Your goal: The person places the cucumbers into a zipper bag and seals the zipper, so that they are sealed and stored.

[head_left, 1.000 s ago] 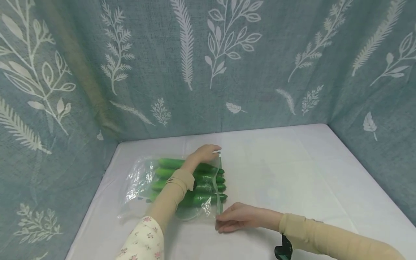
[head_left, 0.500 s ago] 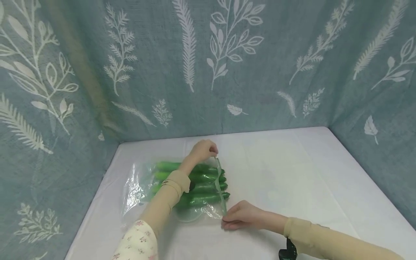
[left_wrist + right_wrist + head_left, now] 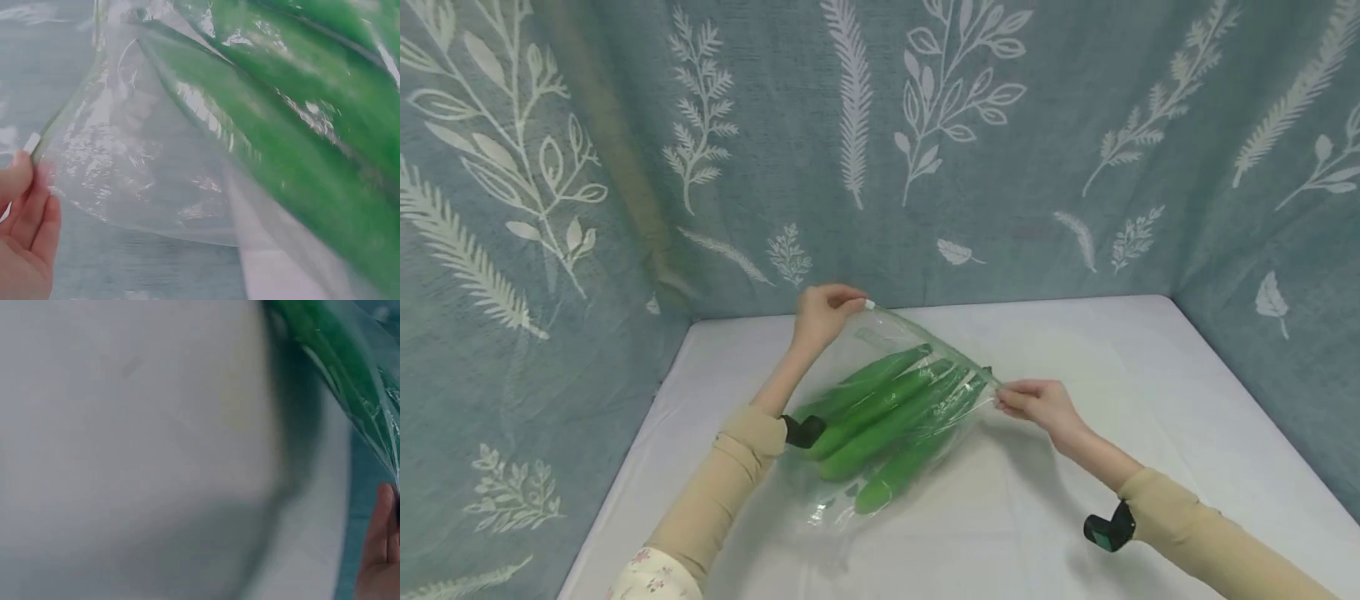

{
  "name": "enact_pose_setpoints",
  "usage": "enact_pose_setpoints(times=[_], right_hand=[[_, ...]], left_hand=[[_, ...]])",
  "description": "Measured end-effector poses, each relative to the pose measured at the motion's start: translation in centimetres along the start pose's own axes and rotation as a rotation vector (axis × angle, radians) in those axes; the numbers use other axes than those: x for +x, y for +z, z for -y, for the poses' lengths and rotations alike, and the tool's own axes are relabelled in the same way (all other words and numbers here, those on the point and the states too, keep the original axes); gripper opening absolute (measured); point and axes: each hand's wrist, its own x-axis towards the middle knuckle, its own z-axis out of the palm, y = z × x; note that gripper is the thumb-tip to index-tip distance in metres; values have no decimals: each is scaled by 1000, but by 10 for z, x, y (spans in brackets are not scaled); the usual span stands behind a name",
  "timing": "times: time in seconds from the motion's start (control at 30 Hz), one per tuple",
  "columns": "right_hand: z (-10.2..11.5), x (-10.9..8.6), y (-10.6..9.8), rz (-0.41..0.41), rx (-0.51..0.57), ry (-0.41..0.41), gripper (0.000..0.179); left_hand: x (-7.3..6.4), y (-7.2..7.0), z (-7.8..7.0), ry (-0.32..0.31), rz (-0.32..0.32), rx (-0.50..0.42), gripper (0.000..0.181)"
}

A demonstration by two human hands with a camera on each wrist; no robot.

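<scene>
A clear zip bag (image 3: 880, 321) with a green seal strip along its mouth hangs slantwise between both hands. Inside lie several long green cucumbers (image 3: 880, 408), side by side and tilted. My left hand (image 3: 823, 317) pinches the bag's upper left corner, close by a white slider (image 3: 870, 305) on the strip. The right hand (image 3: 1041, 407) grips the strip's other end, lower and to the right. In the left wrist view, thumb and fingers (image 3: 47, 219) hold the bag's edge. The right wrist view catches only part of the hand (image 3: 381, 550) at its edge, below a cucumber (image 3: 337, 356) in the plastic.
Beneath the bag is a table with a white cloth (image 3: 1112, 375). A blue-green curtain (image 3: 1015, 183) with pale leaf prints encloses the back and both sides. Each wrist wears a small black camera, such as the one on the right (image 3: 1108, 529).
Both hands have raised the bag's mouth from the table; the left went up and left, the right up and right. The cucumbers, earlier lying flat, now slant with the bag.
</scene>
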Motion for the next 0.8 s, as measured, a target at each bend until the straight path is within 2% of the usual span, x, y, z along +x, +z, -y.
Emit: enact_pose_setpoints(times=[0.1, 0.23, 0.33, 0.43, 0.5, 0.57, 0.7, 0.8], right_hand=[[21, 0, -14, -122, -8, -133, 37], [57, -6, -23, -299, 10, -326, 32], [85, -14, -22, -429, 85, -523, 20], [107, -22, -19, -512, 207, -745, 13], [115, -27, -16, -542, 258, -866, 13], [117, -30, -13, -558, 286, -939, 14], [113, -30, -9, -627, 240, -984, 15], [112, -23, -8, -709, 224, -1033, 16]], left_hand=[[-5, -13, -13, 57, -140, -150, 18], [-13, -30, -39, 161, -296, -346, 18], [-20, -43, -60, 222, -410, -469, 19], [-28, -53, -77, 253, -493, -542, 17], [-33, -56, -84, 251, -517, -576, 14], [-40, -57, -88, 236, -520, -604, 9], [-50, -52, -93, 245, -504, -648, 6], [-53, -47, -97, 307, -495, -670, 6]])
